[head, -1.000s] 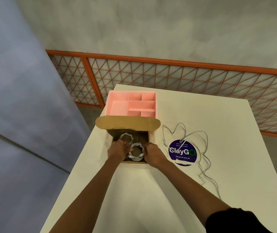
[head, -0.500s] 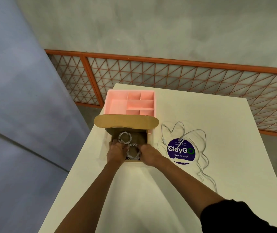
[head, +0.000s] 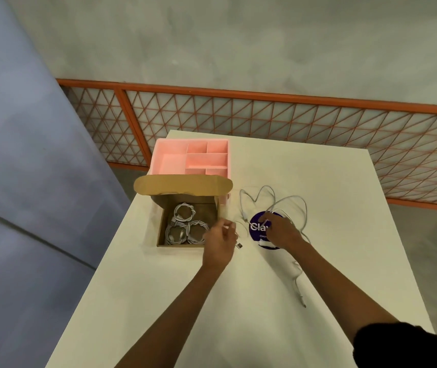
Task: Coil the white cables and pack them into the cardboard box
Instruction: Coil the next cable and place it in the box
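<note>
The open cardboard box [head: 160, 229] sits at the table's left side, its lid flap [head: 183, 184] raised at the back. Three coiled white cables [head: 184, 211] lie inside it. A loose white cable [head: 290, 201] sprawls on the table to the right of the box. My left hand [head: 220, 241] hovers at the box's right front corner and pinches one end of this cable, with a connector [head: 239, 245] showing just beside it. My right hand [head: 282, 232] lies over a purple round sticker [head: 256, 225] and pinches a strand of the same cable.
A pink divided organiser tray [head: 169, 162] stands right behind the box. The white table [head: 318, 168] ends close to the box's left side. The cable's tail [head: 298, 285] trails toward the front. An orange lattice railing [head: 265, 118] runs beyond the far edge.
Both hands have left the box, where they were setting a coil down, and moved right to the loose cable. Three coils now lie uncovered in the box.
</note>
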Tool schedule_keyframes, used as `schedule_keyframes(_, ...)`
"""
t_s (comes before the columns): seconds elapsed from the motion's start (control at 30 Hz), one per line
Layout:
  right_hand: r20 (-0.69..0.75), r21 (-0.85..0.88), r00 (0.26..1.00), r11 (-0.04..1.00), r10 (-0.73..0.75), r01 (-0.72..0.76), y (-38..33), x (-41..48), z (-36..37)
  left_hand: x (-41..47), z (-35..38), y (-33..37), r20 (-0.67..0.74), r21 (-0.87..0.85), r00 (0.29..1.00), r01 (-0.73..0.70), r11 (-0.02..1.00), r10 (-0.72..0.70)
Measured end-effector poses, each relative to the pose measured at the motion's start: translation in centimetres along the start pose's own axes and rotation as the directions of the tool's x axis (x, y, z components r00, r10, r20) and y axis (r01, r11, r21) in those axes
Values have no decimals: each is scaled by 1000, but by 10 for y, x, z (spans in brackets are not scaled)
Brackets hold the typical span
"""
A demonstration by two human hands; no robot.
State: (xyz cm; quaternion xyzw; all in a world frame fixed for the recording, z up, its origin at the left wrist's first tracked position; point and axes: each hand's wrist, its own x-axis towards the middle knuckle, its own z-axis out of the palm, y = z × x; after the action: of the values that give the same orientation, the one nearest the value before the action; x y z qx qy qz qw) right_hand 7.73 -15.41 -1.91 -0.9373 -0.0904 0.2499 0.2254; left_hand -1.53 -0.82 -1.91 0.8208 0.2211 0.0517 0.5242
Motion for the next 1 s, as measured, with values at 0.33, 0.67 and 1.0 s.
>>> schedule_keyframes(0.33,81,-205,997,979,8,8,15,7,11,26,61,11,320,-37,856,440,897,-407)
schedule_keyframes(0.67,33,-135,999,991,-18,22,37,-14,-13,12,69,4,123,-37,953,284,958,-277)
schedule_keyframes(1.0,-42,-94,880,879,-473,468,28,-30,-37,-28,34,45,394,-306,918,177,935,-45)
